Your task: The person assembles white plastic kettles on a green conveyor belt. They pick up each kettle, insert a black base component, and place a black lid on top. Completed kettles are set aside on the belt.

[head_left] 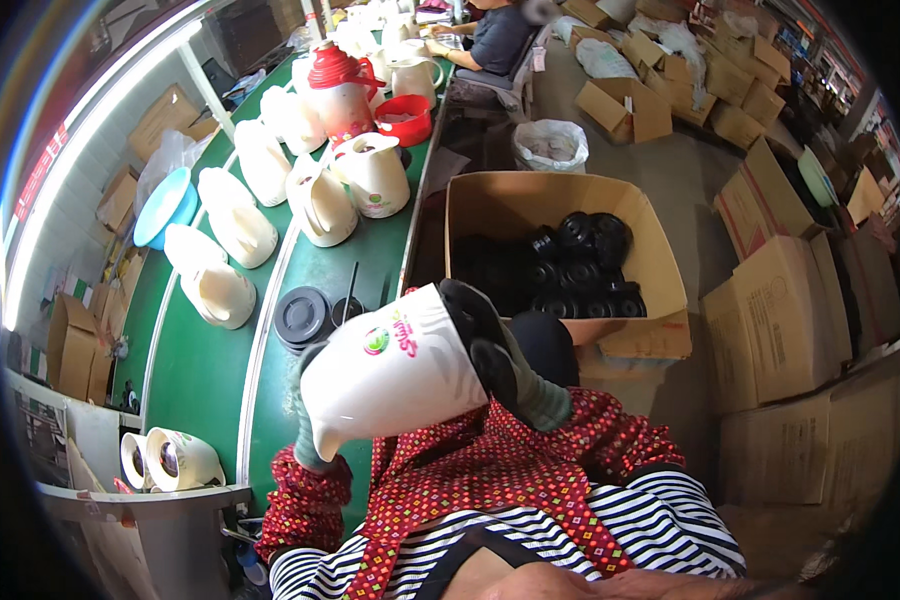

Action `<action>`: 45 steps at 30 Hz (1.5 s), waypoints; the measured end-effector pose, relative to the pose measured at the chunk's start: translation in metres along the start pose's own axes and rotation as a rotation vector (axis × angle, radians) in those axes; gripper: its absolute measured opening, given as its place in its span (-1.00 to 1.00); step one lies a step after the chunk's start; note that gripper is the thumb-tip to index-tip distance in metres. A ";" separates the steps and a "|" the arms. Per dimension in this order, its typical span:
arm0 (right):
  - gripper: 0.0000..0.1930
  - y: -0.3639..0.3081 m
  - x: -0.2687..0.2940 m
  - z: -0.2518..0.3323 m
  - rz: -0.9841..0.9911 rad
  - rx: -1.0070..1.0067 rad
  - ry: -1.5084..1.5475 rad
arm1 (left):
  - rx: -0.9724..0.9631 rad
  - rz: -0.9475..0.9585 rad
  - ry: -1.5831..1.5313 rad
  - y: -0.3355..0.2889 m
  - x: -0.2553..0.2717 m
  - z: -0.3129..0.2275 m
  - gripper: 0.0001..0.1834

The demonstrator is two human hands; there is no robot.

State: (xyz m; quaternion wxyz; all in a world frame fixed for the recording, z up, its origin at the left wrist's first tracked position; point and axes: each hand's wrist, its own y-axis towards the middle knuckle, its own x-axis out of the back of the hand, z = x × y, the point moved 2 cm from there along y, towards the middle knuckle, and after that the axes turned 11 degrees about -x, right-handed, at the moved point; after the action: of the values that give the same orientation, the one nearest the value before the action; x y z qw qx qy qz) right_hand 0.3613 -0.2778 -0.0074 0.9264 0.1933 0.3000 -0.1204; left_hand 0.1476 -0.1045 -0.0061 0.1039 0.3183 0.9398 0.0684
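A white thermos jug [385, 375] with a pink and green print lies tilted on its side in front of my chest, its spout toward the lower left. My left hand [310, 430], in a grey-green glove, is closed round the spout end; most of its fingers are hidden behind the jug. At the other end, my gloved right hand [535, 392] is closed on a black round base [467, 335] against the jug's bottom. Dark glove coating and black base blend, so finger detail is hard to make out. Just beyond the jug, a black round disc [302, 318] lies on the green conveyor.
Several white jugs [320, 205] stand along the green conveyor [320, 275], with a red-topped flask [340, 95], red basin [405, 120] and blue basin [166, 208]. An open carton [665, 265] of black round parts [580, 265] stands right. Cartons [780, 320] are stacked farther right. A co-worker [498, 42] sits at the far end.
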 end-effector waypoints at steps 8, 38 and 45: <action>-0.32 -0.010 0.036 -0.037 -0.038 -0.124 -0.214 | -0.500 0.217 0.725 0.025 0.005 -0.038 -0.55; -0.29 -0.034 0.051 -0.043 -0.242 -0.143 -0.325 | -0.216 0.269 0.793 0.017 -0.010 -0.041 -0.66; 0.03 0.001 -0.021 0.026 0.253 0.127 -1.203 | -0.196 0.541 1.215 0.040 -0.056 -0.073 -0.37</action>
State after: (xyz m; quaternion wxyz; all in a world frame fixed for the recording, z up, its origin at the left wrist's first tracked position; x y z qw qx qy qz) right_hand 0.3583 -0.2853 0.0247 0.9271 0.1803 -0.3077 -0.1151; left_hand 0.1971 -0.1114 0.0812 -0.4358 0.4366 0.7079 0.3440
